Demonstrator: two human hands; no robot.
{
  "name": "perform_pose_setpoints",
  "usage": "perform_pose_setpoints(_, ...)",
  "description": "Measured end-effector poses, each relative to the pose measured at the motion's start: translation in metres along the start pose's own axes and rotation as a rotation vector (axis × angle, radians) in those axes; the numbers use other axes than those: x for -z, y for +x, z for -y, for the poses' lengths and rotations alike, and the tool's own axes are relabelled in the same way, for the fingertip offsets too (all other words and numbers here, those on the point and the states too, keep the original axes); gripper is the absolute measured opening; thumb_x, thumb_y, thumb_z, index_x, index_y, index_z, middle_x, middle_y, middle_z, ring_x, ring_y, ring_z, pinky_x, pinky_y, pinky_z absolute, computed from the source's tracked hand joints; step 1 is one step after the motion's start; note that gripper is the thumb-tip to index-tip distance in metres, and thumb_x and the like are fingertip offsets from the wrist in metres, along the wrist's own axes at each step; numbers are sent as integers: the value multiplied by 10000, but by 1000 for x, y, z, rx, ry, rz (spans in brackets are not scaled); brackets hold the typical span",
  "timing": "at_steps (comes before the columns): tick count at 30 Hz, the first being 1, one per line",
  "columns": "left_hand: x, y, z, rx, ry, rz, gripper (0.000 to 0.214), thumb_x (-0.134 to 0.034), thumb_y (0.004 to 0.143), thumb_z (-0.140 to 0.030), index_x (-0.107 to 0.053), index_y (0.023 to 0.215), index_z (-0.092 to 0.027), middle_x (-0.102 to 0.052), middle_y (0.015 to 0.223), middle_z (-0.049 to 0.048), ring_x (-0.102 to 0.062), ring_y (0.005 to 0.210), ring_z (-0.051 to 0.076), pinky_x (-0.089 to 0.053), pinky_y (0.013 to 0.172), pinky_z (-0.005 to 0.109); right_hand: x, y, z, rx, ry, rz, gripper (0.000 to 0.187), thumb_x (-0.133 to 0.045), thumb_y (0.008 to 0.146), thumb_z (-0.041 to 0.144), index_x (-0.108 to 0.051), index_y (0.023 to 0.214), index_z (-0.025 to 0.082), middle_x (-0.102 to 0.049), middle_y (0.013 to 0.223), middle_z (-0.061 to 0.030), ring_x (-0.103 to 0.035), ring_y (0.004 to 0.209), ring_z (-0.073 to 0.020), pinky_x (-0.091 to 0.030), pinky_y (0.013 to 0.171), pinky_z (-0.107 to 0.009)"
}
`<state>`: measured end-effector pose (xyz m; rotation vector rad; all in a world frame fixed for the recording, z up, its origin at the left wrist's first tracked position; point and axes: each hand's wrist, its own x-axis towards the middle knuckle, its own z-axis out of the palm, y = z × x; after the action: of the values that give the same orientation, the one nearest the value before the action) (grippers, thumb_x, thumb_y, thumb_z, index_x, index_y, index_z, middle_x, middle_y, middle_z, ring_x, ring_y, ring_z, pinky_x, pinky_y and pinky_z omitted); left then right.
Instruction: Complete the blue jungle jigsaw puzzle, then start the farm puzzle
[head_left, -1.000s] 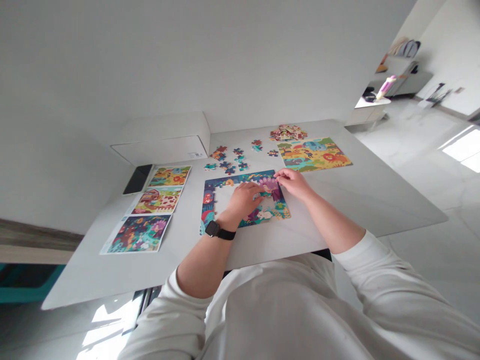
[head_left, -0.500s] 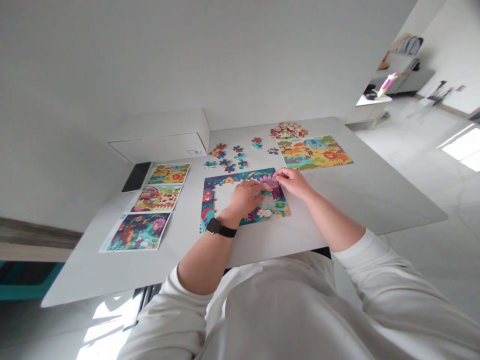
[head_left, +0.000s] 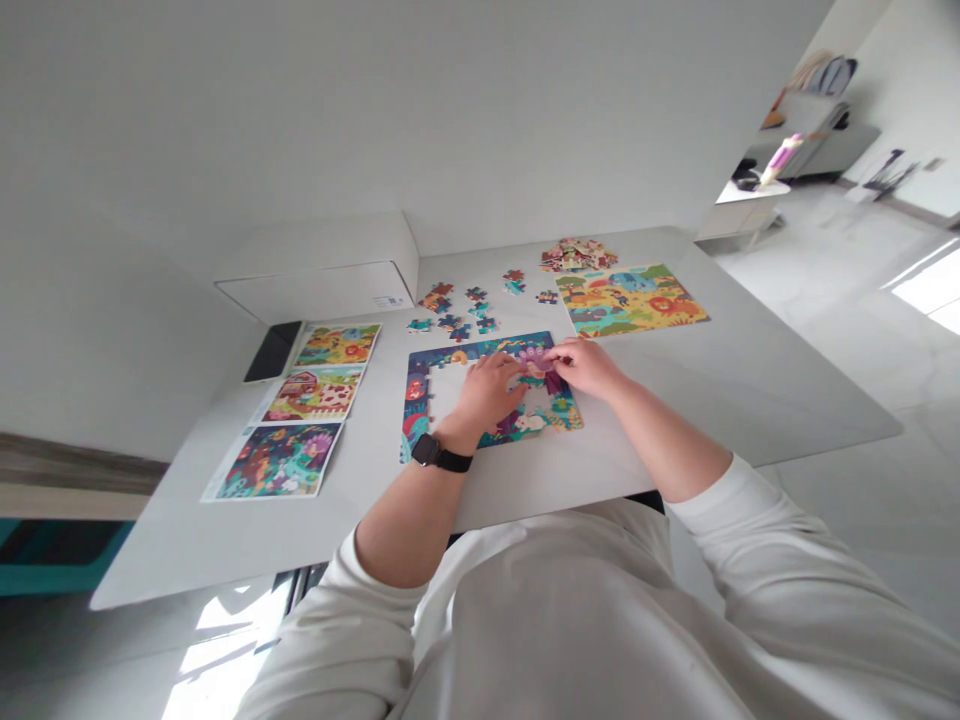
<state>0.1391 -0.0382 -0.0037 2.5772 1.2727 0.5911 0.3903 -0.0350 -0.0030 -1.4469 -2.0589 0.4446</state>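
- White table (head_left: 405, 500): in use as work surface, set against grey wall (head_left: 525, 120).
- Frame puzzle (head_left: 416, 395): located near front edge of table, directly below both hands; border largely filled, bare inner area at left of centre.
- Left hand (head_left: 491, 390): laid across middle of frame puzzle, fingers extended and unclenched, thumb apart; blocking view of inner area and part of lower border. Fitted at wrist with black watch (head_left: 426, 449).
- Right hand (head_left: 589, 365): at upper right border, fingertips drawn together on purple peacock section (head_left: 534, 356); cannot tell whether grasping a piece.
- Loose pieces (head_left: 454, 326): scattered just behind frame puzzle, some touching.
- Piece pile (head_left: 577, 256): heaped at rear edge, beside savanna picture (head_left: 634, 300), to right of loose pieces.
- White box (head_left: 322, 290): standing at rear left, limiting space behind dark phone (head_left: 274, 352).
- Printed sheet (head_left: 300, 400): flat at left, near dark phone, showing three pictures, well apart from both hands.
- Side table (head_left: 750, 212): beyond right rear corner, bearing purple-and-white bottle (head_left: 782, 160).
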Motion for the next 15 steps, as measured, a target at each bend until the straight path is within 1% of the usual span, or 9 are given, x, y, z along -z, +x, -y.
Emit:
perform_pose_setpoints(3,2,-1,2,47,-4,-34,302,-698,999,-317,-771,1286,-256,-725,1337,106,-664,1271,297,-519,1170,492,-2,-2,-1,85,-36,40,221,-732,917,160,-875,1062,245,-767,1015,-60,-692,868,-193,-530,843,-306)
perform_pose_setpoints(5,1,-1,2,72,9,-29,311,-701,1000,-325,-770,1293,-244,-722,1330,116,-663,1270,303,-518,1169,498,-3,-3,0,107,-49,68,178,-774,930,230,-877,1075,243,-753,1039,-71,-698,894,-198,-530,843,-305)
perform_pose_setpoints(8,-2,0,2,84,43,-3,300,-716,996,-356,-786,1268,-250,-717,1342,121,-655,1279,319,-510,1176,515,-4,-5,1,102,-84,103,160,-814,925,283,-879,1065,238,-742,1035,-78,-700,898,-205,-528,823,-304)
perform_pose_setpoints(11,-3,1,0,85,61,17,282,-722,997,-378,-803,1241,-261,-722,1343,119,-650,1279,321,-500,1187,515,-4,-5,3,97,-113,118,149,-809,938,297,-877,1057,238,-744,1049,-81,-700,917,-210,-527,829,-305)
perform_pose_setpoints(15,-1,1,-2,108,78,45,299,-709,1005,-387,-802,1267,-277,-721,1355,111,-644,1293,312,-488,1203,509,-3,-4,6,80,-143,143,150,-798,955,320,-876,1053,238,-745,1054,-83,-698,926,-212,-520,829,-305)
